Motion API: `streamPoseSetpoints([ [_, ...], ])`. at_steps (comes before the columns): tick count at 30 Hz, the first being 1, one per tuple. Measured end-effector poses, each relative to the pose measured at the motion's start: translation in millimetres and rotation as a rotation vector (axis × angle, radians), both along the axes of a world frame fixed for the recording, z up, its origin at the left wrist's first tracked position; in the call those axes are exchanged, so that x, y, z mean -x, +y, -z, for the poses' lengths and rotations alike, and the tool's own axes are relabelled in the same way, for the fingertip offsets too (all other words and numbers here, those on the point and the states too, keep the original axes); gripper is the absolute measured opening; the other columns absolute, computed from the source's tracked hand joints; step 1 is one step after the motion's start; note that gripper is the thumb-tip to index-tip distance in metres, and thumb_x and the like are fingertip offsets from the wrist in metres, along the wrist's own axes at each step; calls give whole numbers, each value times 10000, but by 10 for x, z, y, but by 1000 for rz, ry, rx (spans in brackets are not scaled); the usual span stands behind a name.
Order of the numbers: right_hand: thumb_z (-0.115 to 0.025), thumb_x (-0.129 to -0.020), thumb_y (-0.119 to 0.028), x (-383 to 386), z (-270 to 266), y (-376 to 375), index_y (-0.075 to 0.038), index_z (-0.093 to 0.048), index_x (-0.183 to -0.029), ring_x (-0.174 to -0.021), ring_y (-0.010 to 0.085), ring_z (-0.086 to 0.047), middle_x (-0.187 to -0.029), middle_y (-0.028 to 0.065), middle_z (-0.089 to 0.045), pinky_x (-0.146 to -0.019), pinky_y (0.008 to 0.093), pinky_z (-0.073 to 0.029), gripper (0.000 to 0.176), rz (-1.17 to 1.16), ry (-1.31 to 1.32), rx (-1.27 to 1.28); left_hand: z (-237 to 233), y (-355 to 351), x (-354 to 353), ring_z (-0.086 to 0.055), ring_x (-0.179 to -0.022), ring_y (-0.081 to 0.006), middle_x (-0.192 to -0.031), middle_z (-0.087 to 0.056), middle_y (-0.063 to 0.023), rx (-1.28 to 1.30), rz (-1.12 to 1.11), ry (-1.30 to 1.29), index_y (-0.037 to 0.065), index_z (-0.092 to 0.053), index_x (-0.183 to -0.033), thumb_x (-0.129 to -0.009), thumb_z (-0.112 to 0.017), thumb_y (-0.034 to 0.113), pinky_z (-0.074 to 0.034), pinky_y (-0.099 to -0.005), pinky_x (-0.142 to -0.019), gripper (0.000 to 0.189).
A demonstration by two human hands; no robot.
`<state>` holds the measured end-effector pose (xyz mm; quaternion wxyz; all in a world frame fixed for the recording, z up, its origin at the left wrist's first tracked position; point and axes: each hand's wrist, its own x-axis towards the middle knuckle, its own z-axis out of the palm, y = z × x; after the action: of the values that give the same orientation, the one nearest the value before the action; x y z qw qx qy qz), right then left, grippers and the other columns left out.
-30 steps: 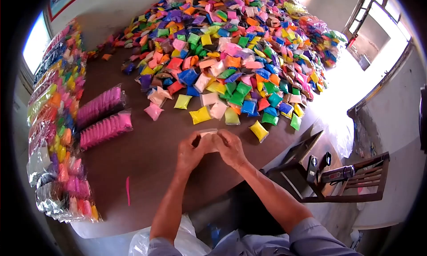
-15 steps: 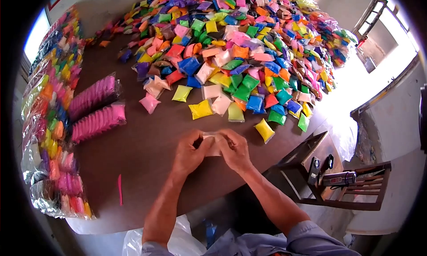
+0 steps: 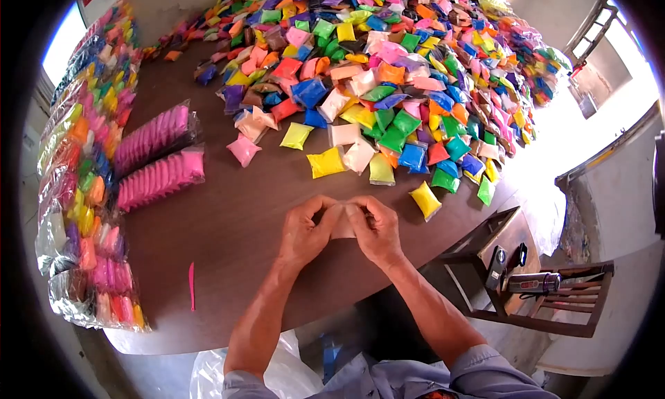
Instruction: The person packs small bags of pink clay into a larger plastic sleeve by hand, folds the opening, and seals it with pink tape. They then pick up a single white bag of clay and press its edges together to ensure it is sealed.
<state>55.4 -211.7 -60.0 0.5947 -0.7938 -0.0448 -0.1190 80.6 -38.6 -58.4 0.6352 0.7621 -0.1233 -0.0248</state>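
At your far left, bags of colourful packets [image 3: 83,170] line the brown table [image 3: 239,226]. Next come two pink bundles [image 3: 163,179], then a thin pink stick [image 3: 192,288]. Your left hand [image 3: 306,227] pinches one side of a pale packet [image 3: 343,228] over the table; your right hand [image 3: 377,231] pinches the other. Beyond them spreads a packet heap [image 3: 374,73]. Far right, a flask [image 3: 533,282] rests on a wooden chair [image 3: 594,298].

A brown table [image 3: 235,219] carries a heap of colourful packets [image 3: 388,73] across its far side. Stuffed clear bags [image 3: 83,170] line its left edge, with two bags of pink packets [image 3: 163,177] just inside them. A pink plastic knife [image 3: 192,287] lies near the near-left corner; a yellow packet [image 3: 425,200] lies towards the right edge.
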Motion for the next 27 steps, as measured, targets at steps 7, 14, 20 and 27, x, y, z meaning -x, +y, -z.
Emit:
streamPoseSetpoints([
  [7,-700,-1020,-116,-16,121,-25,25,-711,-1102,-755,118,-649,-884,78,-711,-673,280,-526,163,60,-24,11,4,-13,-13,-594,-806,-51,-867,-696,12,54,-21,102,-8,-738,-1056,-1033,-718,163,-507,-247,-699,174],
  [14,-705,-1007,-94,-21,124,-22,26,-714,-1089,-770,127,-673,-885,92,-716,-688,278,-531,145,3,-18,13,131,-7,-31,-596,-781,-48,-863,-710,16,94,-13,-60,-2,-746,-1054,-1012,-758,160,-503,-252,-683,168],
  [20,-697,-1022,-94,3,123,-10,28,-726,-1095,-791,61,-632,-871,25,-710,-691,252,-523,145,38,63,-85,36,-24,0,-588,-761,-54,-851,-709,13,88,-44,57,-2,-747,-1052,-1015,-754,171,-501,-265,-663,177],
  [27,-669,-1071,-119,-17,115,-23,17,-725,-1130,-662,-6,-507,-796,-72,-590,-573,187,-413,158,104,27,-168,-23,-54,3,-665,-790,-95,-865,-757,-90,-87,34,56,10,-761,-1101,-999,-744,232,-550,-317,-725,245],
])
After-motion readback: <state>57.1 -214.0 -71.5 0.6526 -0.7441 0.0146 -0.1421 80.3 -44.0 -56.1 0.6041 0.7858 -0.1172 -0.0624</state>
